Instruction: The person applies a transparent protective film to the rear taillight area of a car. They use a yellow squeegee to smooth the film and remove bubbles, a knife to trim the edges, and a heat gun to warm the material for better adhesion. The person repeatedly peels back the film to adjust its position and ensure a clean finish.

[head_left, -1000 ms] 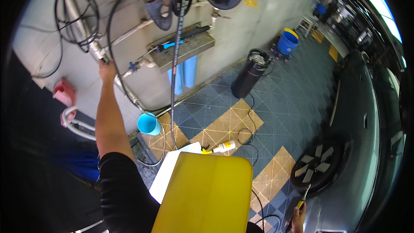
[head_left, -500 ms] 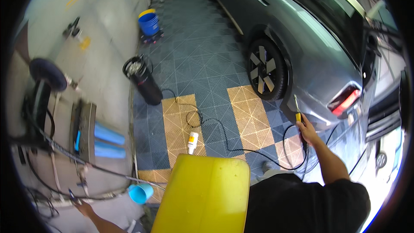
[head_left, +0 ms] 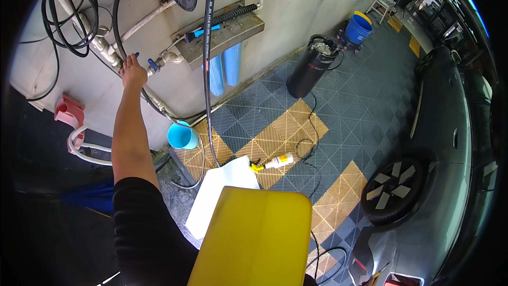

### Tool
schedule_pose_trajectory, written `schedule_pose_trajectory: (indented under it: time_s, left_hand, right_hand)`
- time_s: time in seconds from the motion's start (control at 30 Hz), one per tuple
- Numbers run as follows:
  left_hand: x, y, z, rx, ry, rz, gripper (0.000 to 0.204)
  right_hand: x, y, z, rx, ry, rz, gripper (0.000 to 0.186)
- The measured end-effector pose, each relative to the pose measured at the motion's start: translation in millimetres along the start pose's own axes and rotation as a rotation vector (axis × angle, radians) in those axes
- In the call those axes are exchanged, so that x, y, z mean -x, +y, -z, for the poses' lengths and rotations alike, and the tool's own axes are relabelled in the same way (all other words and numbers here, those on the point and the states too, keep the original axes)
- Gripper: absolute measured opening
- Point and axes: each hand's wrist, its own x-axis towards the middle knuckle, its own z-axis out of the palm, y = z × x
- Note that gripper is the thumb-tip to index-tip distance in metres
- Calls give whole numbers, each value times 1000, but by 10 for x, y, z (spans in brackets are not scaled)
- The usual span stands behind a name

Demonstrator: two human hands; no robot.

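My left hand reaches to the wall pipework with fingers curled round a blue valve handle, beside a thick black hose. My right hand barely shows at the bottom right, closed on a slim yellow-handled tool beside the dark grey car. A large yellow translucent plastic container fills the lower middle, close in front of me. Right of the left hand are another blue valve and a steel shelf with blue cylinders below.
A black cylinder tank stands on the tiled floor, with blue buckets behind. A cyan bucket, a white sheet, a spray bottle and looping cables lie below. Coiled hose hangs on the wall.
The view swung toward the car half a second ago and is back on the wall. My left hand stays at the valve; my right hand and tool have dropped nearly out of view.
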Motion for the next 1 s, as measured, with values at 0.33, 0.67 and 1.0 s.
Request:
schedule_pose_trajectory:
  time_s: [0.33, 0.67, 1.0]
  left_hand:
    - [-498, -167, -841, -259, 318, -442, 74]
    - [6840, 2347, -2007, 313, -1104, -1007, 53]
    - [10828, 4525, 2560, 1045, -526, -2149, 28]
  right_hand:
    - [394, -930, -892, -354, -238, 53, 59]
    - [1138, 795, 1385, -419, -232, 65, 63]
    - [1148, 1755, 3179, -163, -255, 220, 68]
